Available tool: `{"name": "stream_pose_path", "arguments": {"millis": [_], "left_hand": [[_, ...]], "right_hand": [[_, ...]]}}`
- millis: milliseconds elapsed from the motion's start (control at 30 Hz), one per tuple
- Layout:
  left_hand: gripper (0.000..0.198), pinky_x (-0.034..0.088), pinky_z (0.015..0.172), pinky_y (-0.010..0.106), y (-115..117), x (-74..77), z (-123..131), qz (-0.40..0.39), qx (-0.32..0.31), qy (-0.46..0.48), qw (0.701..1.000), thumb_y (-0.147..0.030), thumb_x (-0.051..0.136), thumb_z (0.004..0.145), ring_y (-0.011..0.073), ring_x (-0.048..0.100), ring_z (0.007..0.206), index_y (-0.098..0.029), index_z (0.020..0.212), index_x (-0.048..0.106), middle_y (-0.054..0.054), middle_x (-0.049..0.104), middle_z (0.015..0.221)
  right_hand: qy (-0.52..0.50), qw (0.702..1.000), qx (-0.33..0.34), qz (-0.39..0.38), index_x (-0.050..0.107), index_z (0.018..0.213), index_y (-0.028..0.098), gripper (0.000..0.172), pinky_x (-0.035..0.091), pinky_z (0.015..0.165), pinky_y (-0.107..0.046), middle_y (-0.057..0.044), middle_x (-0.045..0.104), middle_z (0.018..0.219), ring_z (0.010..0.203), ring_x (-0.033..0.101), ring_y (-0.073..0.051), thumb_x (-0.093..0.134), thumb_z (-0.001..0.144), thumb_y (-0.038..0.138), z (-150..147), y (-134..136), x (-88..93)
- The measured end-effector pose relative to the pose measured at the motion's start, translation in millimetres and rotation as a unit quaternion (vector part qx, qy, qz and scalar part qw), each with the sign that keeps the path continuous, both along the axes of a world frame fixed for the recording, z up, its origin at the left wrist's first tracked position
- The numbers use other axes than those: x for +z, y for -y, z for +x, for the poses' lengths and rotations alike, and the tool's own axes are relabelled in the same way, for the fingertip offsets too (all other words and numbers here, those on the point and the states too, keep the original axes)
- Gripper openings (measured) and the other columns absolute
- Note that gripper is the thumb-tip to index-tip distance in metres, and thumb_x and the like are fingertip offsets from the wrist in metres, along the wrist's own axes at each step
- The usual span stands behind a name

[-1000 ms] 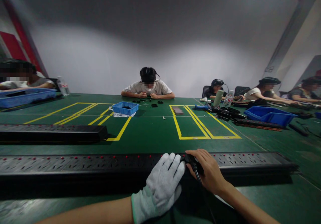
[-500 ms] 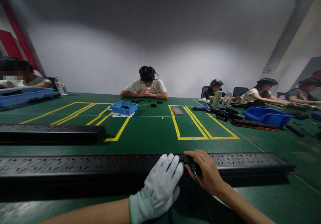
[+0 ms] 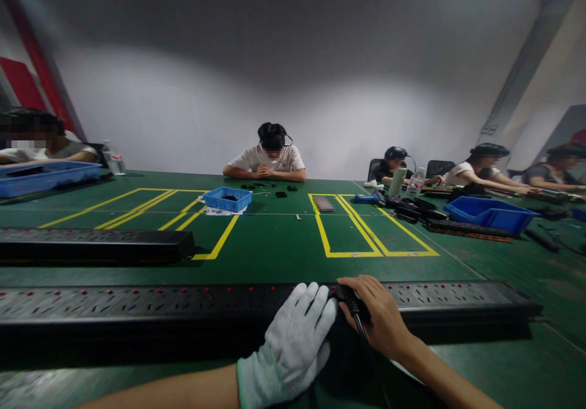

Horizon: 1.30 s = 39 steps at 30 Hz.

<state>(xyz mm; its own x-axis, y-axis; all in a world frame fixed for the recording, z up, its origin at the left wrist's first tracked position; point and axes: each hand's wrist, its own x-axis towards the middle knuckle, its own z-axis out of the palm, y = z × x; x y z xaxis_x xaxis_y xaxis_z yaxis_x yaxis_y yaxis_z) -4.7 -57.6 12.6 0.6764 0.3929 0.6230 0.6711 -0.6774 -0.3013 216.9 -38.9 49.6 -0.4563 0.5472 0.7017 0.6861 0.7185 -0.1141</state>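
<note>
A long black power strip (image 3: pixel 160 305) with slotted sockets and a row of small red parts lies across the table in front of me. My left hand (image 3: pixel 297 339), in a white knit glove with a green cuff, rests over the strip with its fingers stretched out. Just right of it, my bare right hand (image 3: pixel 383 320) grips a black power plug (image 3: pixel 348 300) at the strip's socket face. The plug's black cord (image 3: pixel 362 331) runs down toward me. The plug's prongs are hidden, so I cannot tell how deep they sit.
Another black power strip (image 3: pixel 96 247) lies farther left on the green table (image 3: pixel 265 256). Beyond are a small blue bin (image 3: pixel 227 199), yellow tape outlines, and a blue tray (image 3: pixel 489 213) beside black parts at right. A person (image 3: pixel 270 159) sits opposite; others sit at both sides.
My view has shifted very slightly. Both hands keep the same place on the strip and the plug.
</note>
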Motion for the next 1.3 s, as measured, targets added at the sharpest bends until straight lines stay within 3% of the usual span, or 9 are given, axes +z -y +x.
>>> {"name": "stream_pose_path", "arguments": {"millis": [967,1167,1300], "left_hand": [[0.051,0.032,0.114,0.048,0.3,1.8,0.5,0.000,0.001,0.002,1.000,-0.034,0.048,0.096,0.0327,0.047,0.134,-0.010,0.141,0.048,0.015,0.051,0.144],[0.049,0.033,0.112,0.048,2.5,5.0,0.1,-0.001,-0.003,0.002,1.000,-0.032,0.049,0.094,0.0326,0.049,0.132,-0.009,0.138,0.051,0.016,0.054,0.141],[0.048,0.034,0.111,0.049,1.1,2.7,1.4,0.014,-0.009,0.013,1.000,-0.031,0.049,0.094,0.0326,0.049,0.131,-0.008,0.136,0.052,0.016,0.055,0.140]], "right_hand": [[0.005,1.000,0.005,-0.003,0.056,0.117,0.022,0.027,0.054,0.077,-0.037,-0.008,0.069,0.098,0.088,0.066,-0.024,0.055,0.090,0.019,0.7,-1.9,-2.1],[-0.007,1.000,-0.001,-0.003,0.047,0.129,0.020,0.040,0.055,0.079,-0.039,-0.009,0.068,0.101,0.089,0.065,-0.024,0.055,0.090,0.020,2.7,-2.2,-6.1],[0.001,1.000,0.004,-0.013,0.052,0.123,0.022,0.032,0.054,0.080,-0.039,-0.008,0.068,0.101,0.090,0.065,-0.024,0.055,0.091,0.020,3.5,-2.1,-5.7]]}}
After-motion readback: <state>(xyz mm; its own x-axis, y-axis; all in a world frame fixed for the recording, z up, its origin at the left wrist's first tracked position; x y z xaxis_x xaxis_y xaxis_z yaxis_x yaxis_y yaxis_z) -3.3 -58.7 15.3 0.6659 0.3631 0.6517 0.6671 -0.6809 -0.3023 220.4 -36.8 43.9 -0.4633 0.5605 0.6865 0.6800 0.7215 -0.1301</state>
